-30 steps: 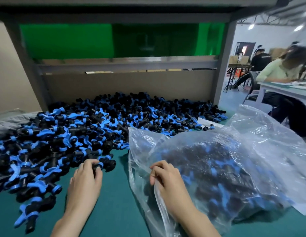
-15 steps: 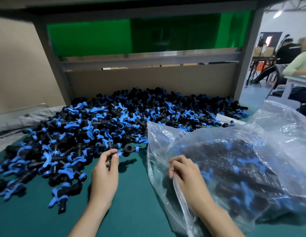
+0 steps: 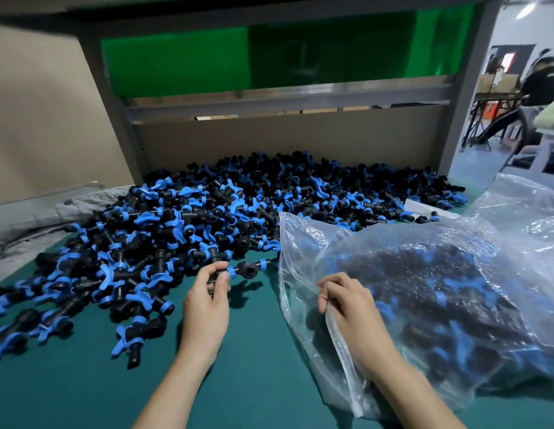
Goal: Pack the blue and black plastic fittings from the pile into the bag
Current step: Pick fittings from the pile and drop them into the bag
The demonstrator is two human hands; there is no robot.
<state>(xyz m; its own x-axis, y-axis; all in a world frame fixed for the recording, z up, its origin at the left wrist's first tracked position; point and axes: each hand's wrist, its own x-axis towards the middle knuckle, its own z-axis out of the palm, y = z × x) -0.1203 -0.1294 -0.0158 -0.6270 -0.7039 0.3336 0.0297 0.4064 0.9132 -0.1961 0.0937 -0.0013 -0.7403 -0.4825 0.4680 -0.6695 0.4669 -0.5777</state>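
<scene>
Blue-and-black plastic fittings are lying in a wide pile [image 3: 238, 209] across the middle and left of the frame. They are spreading over a teal table surface [image 3: 83, 397] and reaching back to a brown cardboard panel [image 3: 285, 140].

At lower centre the left hand [image 3: 204, 301] is pinching one fitting [image 3: 249, 269] by its near end, with thumb and fingertips curled close around it. The rest of the piece is sticking out to the right, just off the pile's near edge and close beside the bag. Its shadow is falling on the teal surface beneath.

Right of it, the right hand [image 3: 347, 301] is gripping the left edge of a clear plastic bag [image 3: 424, 289], its fingers curled tightly on a fold of the film. The bag is lying on its side across the right of the frame. It is bulging with many fittings, which are showing blurred through the plastic.

A green panel [image 3: 176, 63] is running across the top of the frame. A crumpled grey cloth [image 3: 52, 218] is lying at the left edge beside the pile. Seated people [image 3: 542, 78] are showing, blurred, at the upper right.
</scene>
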